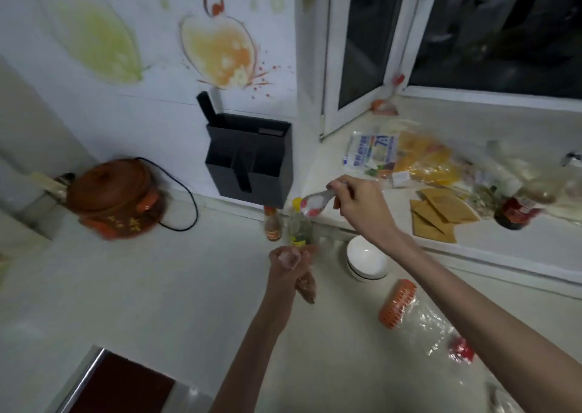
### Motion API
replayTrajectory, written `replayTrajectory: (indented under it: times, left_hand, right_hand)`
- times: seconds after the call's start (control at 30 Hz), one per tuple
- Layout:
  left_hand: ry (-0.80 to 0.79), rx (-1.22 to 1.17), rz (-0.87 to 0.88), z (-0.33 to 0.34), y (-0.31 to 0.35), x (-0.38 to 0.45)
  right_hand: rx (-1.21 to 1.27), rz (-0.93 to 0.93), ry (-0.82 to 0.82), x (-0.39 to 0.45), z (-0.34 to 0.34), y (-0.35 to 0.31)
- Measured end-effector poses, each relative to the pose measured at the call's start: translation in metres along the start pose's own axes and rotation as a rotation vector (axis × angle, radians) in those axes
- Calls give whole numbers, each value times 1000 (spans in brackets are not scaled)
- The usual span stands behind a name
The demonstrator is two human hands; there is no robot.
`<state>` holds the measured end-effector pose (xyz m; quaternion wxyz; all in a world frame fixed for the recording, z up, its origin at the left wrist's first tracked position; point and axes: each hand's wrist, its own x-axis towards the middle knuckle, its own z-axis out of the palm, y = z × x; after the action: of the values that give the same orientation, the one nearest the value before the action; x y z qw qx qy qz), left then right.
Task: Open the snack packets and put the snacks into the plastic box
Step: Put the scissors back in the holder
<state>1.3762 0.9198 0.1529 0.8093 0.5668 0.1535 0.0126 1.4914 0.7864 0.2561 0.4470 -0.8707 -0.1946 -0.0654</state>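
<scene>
While the left hand [288,260] grips a clear packet [304,286] above the counter [157,286], the right hand [359,206] pinches a spoon [316,203] near the bowl [367,261].

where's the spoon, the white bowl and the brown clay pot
spoon [315,204], head view, on its patterned bowl end
white bowl [367,256], head view, on its upturned side
brown clay pot [108,189], head view, on its lid

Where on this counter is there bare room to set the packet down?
Bare counter lies between the clay pot, the stove corner and the left hand. The windowsill is crowded with packets; the white bowl and plastic bags fill the right.
</scene>
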Motion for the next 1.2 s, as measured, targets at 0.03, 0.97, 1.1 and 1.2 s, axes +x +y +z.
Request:
replayTrajectory:
  times: [0.03, 0.97, 1.1, 1.2]
  left_hand:
    - [6, -16, 13, -12, 2, -3]
    - [160, -169, -15, -100, -11, -13]
    - [181, -127, -28, -100, -11, -15]
    - [196, -95, -49, -99, -9, -15]
  right_hand:
    - [-9, -29, -15, 12, 10, -9]
    - [-680, -289, -320, 165, 164, -61]
    - [-916, -412, -345, 167, 172, -65]
    - [-1030, -450, -378, 167, 174, -66]
